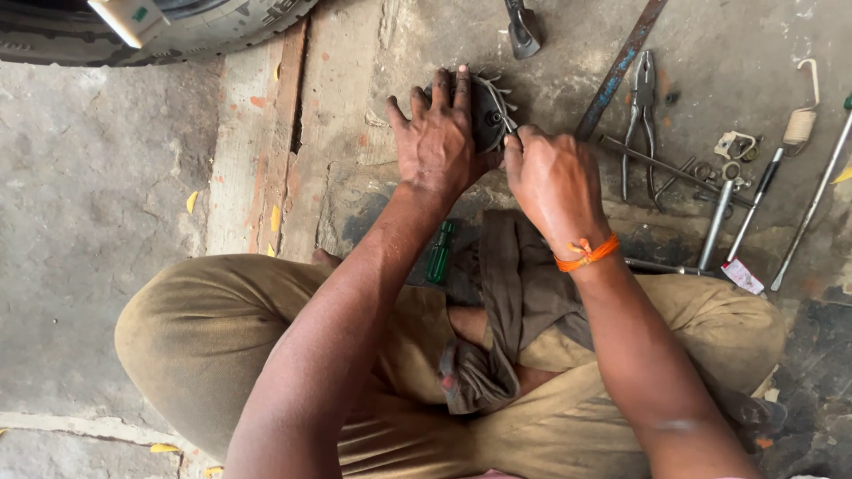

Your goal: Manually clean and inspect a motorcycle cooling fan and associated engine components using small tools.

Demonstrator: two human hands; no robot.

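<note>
While the left hand (437, 133) presses spread fingers on the toothed round part (486, 108) at upper centre, the right hand (552, 182), fingers pinching a thin tool (514, 130), should work steadily, without slipping.

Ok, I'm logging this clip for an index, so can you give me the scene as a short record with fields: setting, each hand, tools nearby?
setting: person crouched on a stained concrete floor, black rubber tyre at top left
left hand: left hand pressed flat on a dark round toothed metal part
right hand: right hand, orange thread at the wrist, fist closed around a thin tool whose tip meets the part
lap: brown cloth
nearby: green-handled screwdriver, grey metal pliers, long rusty flat bar, metal rods at right
</note>
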